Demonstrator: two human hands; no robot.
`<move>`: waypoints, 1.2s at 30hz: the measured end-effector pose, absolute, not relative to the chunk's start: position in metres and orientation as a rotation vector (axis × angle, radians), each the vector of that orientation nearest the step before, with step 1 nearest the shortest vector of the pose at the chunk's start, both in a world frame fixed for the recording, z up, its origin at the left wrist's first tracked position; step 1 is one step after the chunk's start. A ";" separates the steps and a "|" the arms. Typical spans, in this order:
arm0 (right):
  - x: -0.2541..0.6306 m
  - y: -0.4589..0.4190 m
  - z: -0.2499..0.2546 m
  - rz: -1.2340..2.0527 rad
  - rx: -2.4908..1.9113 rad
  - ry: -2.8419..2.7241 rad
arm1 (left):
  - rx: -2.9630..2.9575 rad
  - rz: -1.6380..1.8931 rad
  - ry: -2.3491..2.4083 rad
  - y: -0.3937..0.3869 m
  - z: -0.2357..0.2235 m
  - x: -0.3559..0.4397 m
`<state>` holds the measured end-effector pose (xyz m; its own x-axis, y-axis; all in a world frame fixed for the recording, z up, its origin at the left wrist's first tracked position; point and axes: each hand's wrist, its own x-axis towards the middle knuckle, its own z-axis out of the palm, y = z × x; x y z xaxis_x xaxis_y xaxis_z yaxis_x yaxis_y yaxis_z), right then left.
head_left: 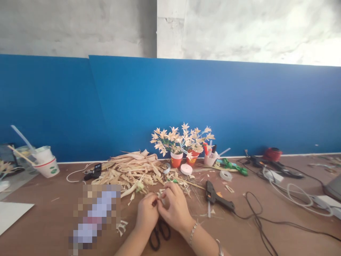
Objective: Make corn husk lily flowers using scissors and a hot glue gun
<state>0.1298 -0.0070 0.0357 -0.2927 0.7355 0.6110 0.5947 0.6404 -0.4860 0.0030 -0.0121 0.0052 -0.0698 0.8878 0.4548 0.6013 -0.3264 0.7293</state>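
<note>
My left hand [147, 212] and my right hand [176, 208] meet above the table, fingers pinched together. Between their fingertips is a small pale piece of dried husk [161, 192], mostly covered by the fingers. Black-handled scissors [160, 235] lie beneath my wrists, their blades hidden. Just beyond my hands spreads a heap of dried husk strips [130, 167]. Husk flowers [173, 137] stand behind it in red-and-white paper cups [176, 160]. To the right of my right hand rests a black glue gun [217, 197].
A white tape roll [186, 169] and a clear tape roll [226, 175] lie near the cups. Cables [259, 220] and a white power strip [327, 204] cover the right side. At left stands a paper cup [48, 167] holding sticks. A blue partition [170, 99] closes off the back.
</note>
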 end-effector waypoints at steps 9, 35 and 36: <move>0.127 -0.007 0.032 0.172 -1.124 -1.999 | 1.956 1.308 1.618 -0.012 0.001 0.003; 0.135 -0.006 0.032 0.191 -0.904 -2.120 | 1.537 1.416 1.541 -0.005 0.003 -0.005; 0.135 -0.006 0.033 0.178 -0.903 -2.118 | 1.545 1.422 1.536 -0.005 0.003 -0.004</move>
<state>0.1348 -0.0060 0.0326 -0.4175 0.6570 0.6277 0.5433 0.7342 -0.4071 -0.0043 -0.0049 0.0027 -0.2026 0.9325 0.2992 0.3705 -0.2098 0.9048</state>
